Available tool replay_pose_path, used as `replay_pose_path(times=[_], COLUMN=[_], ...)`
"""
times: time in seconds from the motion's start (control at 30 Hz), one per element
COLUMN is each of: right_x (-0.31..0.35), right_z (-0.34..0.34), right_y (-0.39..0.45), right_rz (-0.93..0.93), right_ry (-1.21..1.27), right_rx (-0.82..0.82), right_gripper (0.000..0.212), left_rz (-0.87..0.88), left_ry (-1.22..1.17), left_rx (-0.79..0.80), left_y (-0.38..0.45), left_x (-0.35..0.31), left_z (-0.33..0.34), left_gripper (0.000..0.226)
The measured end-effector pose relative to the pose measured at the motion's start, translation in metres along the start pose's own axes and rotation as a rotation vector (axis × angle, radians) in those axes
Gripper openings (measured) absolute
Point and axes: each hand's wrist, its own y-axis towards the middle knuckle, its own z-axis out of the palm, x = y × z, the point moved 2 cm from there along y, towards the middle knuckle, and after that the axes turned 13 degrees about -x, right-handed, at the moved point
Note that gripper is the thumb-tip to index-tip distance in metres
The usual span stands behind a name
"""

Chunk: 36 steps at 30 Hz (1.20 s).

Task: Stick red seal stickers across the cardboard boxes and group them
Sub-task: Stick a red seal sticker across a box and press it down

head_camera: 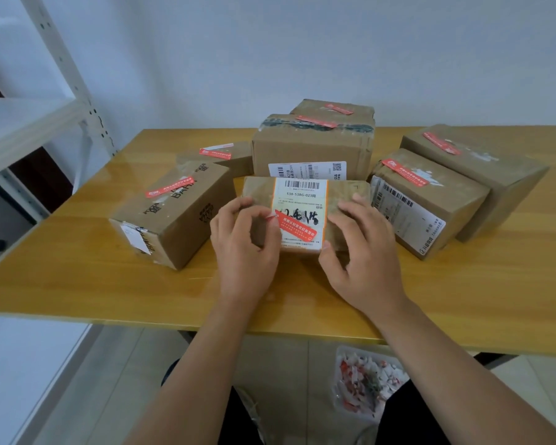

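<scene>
A small flat cardboard box [344,195] with a white shipping label lies at the table's middle front. A red seal sticker [297,227] runs diagonally across that label. My left hand [243,248] pinches the sticker's left end between thumb and forefinger. My right hand [361,248] rests on the box's right side, thumb at its front edge. Around it stand several other boxes, each with a red sticker on top: one at the left [174,216], a large one behind [312,149], two at the right [430,200].
The wooden table [93,277] reaches a white wall behind. A white metal shelf [29,123] stands at the left. Below the table's front edge, at my lap, lies a clear bag of sticker scraps [368,382].
</scene>
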Motion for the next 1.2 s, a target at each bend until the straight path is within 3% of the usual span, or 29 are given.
replay_pose_path(times=[0.13, 0.33, 1.2], right_x=[-0.001, -0.005, -0.007], right_z=[0.003, 0.005, 0.006], right_y=[0.003, 0.005, 0.007], right_rz=[0.042, 0.091, 0.162], right_ry=[-0.004, 0.039, 0.062], right_rx=[0.025, 0.028, 0.08], right_gripper=[0.044, 0.046, 0.044], left_rz=[-0.048, 0.07, 0.046], left_ry=[0.162, 0.258, 0.155], left_rx=[0.11, 0.223, 0.193], left_y=[0.023, 0.037, 0.029], left_x=[-0.007, -0.008, -0.025], left_z=[0.002, 0.009, 0.008], left_gripper=[0.009, 0.01, 0.012])
